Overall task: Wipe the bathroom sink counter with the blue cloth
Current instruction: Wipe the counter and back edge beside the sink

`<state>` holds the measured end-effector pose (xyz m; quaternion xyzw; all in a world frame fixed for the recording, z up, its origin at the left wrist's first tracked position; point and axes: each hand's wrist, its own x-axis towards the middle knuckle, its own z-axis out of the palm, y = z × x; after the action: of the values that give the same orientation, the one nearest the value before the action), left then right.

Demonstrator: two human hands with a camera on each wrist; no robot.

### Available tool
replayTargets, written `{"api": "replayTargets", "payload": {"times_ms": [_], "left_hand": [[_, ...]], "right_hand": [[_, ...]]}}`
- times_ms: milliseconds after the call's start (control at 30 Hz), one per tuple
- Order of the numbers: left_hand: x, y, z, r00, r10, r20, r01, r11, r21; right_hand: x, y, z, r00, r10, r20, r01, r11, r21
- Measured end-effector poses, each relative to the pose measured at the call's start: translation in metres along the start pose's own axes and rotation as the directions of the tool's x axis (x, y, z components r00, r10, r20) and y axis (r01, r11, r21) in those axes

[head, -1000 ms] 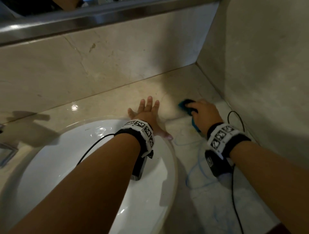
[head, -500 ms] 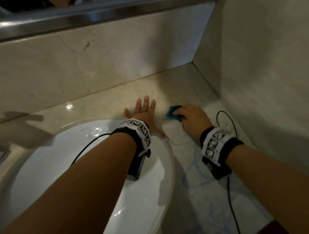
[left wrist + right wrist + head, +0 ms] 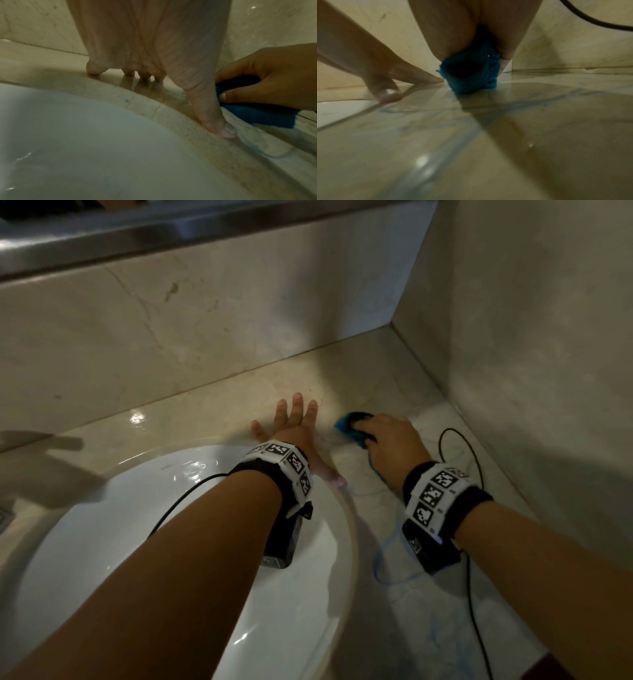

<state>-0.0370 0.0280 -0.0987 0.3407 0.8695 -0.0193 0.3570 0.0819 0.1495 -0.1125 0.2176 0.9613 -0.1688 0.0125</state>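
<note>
mid-wipe: right hand point(image 3: 390, 436) bunched round cloth point(image 3: 352, 424) on counter point(image 3: 342, 371), left hand point(image 3: 291, 433) flat at its 9 o'clock; next I'd push toward the 1 o'clock corner

beige marble walls and a metal ledge around the corner

a veined beige marble backsplash point(image 3: 212, 323) meets a matching marble side wall point(image 3: 534, 337) at the far right corner. a brushed metal ledge point(image 3: 164, 231) runs along the top of the backsplash, catching a pale glare at its left end.
</note>
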Motion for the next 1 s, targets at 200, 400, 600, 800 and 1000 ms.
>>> {"api": "replayTargets", "payload": {"times_ms": [200,400,600,800,1000], "left_hand": [[0.0,-0.003,0.0,1.0,0.014,-0.005,-0.014,1.0,-0.021],[0.0,-0.002,-0.001,1.0,0.011,0.005,-0.011,1.0,-0.014],[-0.001,-0.001,0.0,1.0,0.005,-0.01,-0.005,1.0,-0.015],[0.0,-0.003,0.002,1.0,0.004,-0.023,-0.004,1.0,0.007],[-0.001,-0.001,0.001,1.0,-0.002,-0.028,0.002,1.0,0.013]], "right_hand": [[0.032,0.049,-0.025,0.966,0.255,-0.048,-0.248,0.962,0.113],[0.007,0.05,-0.023,0.958,0.286,-0.033,-0.282,0.955,0.089],[-0.005,0.021,-0.005,0.995,0.104,-0.008,-0.104,0.994,0.022],[0.015,0.059,-0.025,0.965,0.259,-0.053,-0.255,0.965,0.064],[-0.01,0.042,-0.013,0.977,0.205,-0.065,-0.201,0.978,0.06]]}}
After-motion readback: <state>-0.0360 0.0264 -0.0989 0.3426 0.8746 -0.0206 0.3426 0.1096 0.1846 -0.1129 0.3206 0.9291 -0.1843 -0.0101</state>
